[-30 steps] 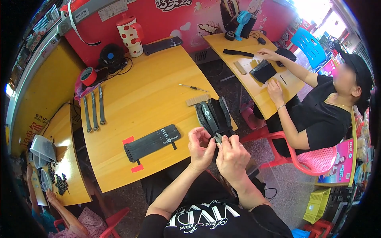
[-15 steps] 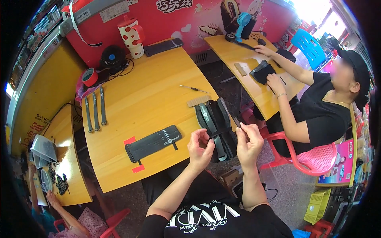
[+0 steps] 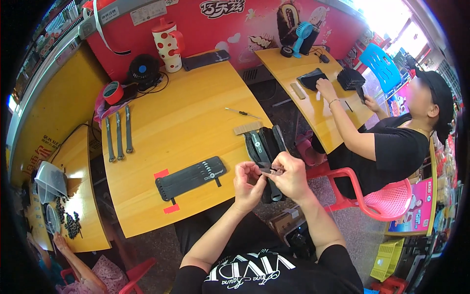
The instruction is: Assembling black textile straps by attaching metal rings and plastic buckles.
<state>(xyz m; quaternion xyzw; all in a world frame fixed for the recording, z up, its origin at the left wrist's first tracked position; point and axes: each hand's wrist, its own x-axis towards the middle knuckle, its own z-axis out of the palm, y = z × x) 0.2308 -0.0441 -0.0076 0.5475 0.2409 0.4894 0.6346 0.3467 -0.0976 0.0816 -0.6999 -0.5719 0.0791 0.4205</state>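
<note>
My left hand (image 3: 248,186) and my right hand (image 3: 290,177) meet at the table's right front edge, fingertips pinched together. Between them runs a thin dark strap (image 3: 272,171), most of it covered by the fingers. Under and behind the hands lies a bundle of dark grey and black straps (image 3: 267,142), partly hidden by them. A flat dark sheet of joined straps (image 3: 191,178) with white print lies to the left, beside red tape marks (image 3: 160,174). Three single grey straps (image 3: 118,134) lie in a row farther left.
A small tan block (image 3: 247,128) touches the bundle's far end, and a thin screwdriver-like tool (image 3: 242,113) lies behind it. At the back stand a spotted tumbler (image 3: 168,47) and a black fan (image 3: 143,67). A co-worker (image 3: 387,152) sits at the right table (image 3: 320,117), handling dark pieces.
My right hand has moved left with the strap's end and now meets my left hand. At the right table the co-worker's far arm has drawn back toward the body.
</note>
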